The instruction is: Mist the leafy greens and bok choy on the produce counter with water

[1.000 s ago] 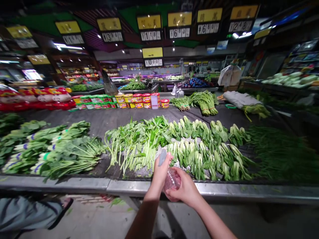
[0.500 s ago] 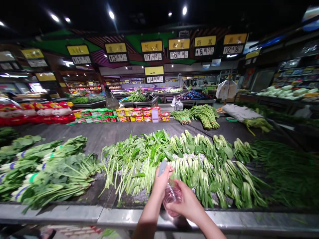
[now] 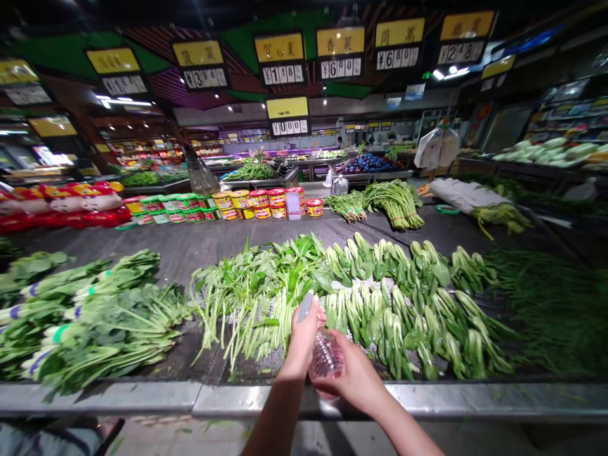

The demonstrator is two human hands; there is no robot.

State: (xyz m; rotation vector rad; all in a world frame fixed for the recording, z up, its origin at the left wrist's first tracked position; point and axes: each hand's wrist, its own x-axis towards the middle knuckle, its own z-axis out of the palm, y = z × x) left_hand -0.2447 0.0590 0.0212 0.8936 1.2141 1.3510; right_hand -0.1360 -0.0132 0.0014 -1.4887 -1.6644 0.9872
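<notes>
Both my hands are on a clear, ribbed spray bottle (image 3: 327, 356) with a pinkish look, upright over the front edge of the vegetable stand. My left hand (image 3: 304, 335) is closed around its grey spray head (image 3: 305, 306). Lower down, my right hand (image 3: 354, 370) wraps the bottle's body from the right. Just beyond the hands lie leafy greens with long pale stems (image 3: 266, 310) and rows of small bok choy (image 3: 396, 329). Part of the spray head is hidden by my left fingers.
Bunches of tied greens (image 3: 104, 323) lie to the left. Stacked tubs (image 3: 228, 206) and bundled stalks (image 3: 394, 206) stand farther back. A metal rail (image 3: 237, 400) runs along the front. Price signs (image 3: 280, 60) hang overhead. Grey fabric (image 3: 52, 438) shows at the lower left.
The view has tipped downward, so the signs sit higher and more floor shows below the rail. Both hands keep their hold on the spray bottle.
</notes>
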